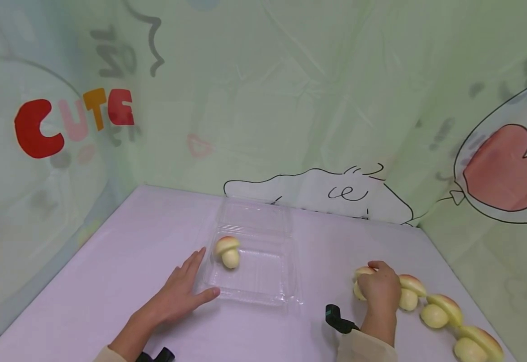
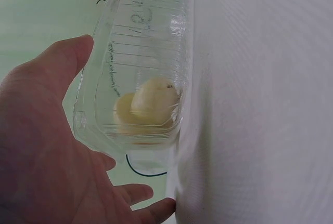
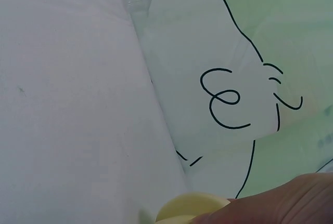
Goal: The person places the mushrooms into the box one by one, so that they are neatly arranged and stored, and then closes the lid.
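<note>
A clear plastic clamshell box [image 1: 254,294] lies with its lid folded back, and one pale yellow toy mushroom [image 1: 230,257] with a reddish cap top sits in its left part. My left hand [image 1: 179,289] is spread at the box's left front corner, fingers straight and thumb toward the front rim; the left wrist view shows the box wall [image 2: 86,96] close beside it. Over on the right, my right hand [image 1: 381,286] grips another toy mushroom [image 1: 361,281], the leftmost in a row. In the right wrist view only part of that mushroom's cap [image 3: 190,207] and one finger show.
Several more toy mushrooms [image 1: 439,311] run in a slanting row to the right of my right hand, down to the near right. The white tabletop [image 1: 127,241] is bordered by printed fabric walls [image 1: 263,100] at the back and both sides.
</note>
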Demonstrator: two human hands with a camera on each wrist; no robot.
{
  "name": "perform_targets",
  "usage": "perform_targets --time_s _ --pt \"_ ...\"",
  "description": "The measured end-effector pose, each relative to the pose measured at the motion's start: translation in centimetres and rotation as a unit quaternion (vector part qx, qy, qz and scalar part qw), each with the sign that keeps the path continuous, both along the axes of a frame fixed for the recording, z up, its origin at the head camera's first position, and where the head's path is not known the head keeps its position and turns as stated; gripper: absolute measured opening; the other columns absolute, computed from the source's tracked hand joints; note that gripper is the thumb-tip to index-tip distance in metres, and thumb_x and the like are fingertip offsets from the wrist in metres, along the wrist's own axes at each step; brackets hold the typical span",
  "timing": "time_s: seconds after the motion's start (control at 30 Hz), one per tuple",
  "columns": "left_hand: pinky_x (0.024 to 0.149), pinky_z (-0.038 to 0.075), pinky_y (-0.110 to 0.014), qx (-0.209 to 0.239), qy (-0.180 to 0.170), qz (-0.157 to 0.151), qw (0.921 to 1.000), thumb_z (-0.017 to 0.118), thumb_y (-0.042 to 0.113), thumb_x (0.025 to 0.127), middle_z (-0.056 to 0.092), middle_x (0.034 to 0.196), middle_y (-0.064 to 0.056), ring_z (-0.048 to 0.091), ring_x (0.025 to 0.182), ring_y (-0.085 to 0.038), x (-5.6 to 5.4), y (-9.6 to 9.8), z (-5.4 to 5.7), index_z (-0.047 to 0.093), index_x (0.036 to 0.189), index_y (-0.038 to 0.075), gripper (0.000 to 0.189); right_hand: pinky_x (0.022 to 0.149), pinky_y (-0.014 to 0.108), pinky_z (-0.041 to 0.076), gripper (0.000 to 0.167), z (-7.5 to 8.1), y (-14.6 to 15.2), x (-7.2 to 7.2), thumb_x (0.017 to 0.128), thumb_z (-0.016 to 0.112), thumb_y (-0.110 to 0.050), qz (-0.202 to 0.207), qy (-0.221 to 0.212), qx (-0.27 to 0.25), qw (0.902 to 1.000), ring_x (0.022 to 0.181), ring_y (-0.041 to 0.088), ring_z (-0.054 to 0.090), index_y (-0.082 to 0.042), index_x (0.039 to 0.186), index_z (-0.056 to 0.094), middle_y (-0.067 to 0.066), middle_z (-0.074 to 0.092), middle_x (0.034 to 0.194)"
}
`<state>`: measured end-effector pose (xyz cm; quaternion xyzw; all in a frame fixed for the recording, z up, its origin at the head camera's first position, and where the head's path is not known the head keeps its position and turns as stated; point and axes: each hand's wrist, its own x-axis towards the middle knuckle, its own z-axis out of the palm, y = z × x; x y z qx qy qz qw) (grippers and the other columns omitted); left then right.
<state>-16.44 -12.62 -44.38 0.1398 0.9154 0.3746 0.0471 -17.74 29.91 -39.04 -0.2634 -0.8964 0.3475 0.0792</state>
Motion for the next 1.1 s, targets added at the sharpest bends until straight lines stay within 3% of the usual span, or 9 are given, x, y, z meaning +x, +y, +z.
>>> perform_targets --time_s 0.27,1.1 --pt "0.127 0.007 -0.065 -0.001 0.004 0.000 1.0000 0.064 0.063 0.093 0.017 0.172 -0.021 0.016 0.159 -0.044 0.0 0.0 0.0 0.012 0.168 0.015 0.103 0.099 0.061 0.042 0.063 0.5 0.0 0.1 0.080 0.048 0.002 -0.004 0.010 -0.026 0.9996 0.116 0.049 0.045 0.009 0.142 0.048 0.039 0.046 0.142" --pt "0.127 0.005 -0.065 0.002 0.007 -0.005 1.0000 0.063 0.063 0.094 0.016 0.172 -0.022 0.014 0.159 -0.042 0.1 0.0 -0.1 0.010 0.168 0.014 0.103 0.102 0.057 0.040 0.064 3.3 -0.8 0.7 0.081 0.049 0.001 -0.015 0.092 -0.024 0.9953 0.130 0.047 0.046 0.001 0.145 0.053 0.033 0.050 0.147"
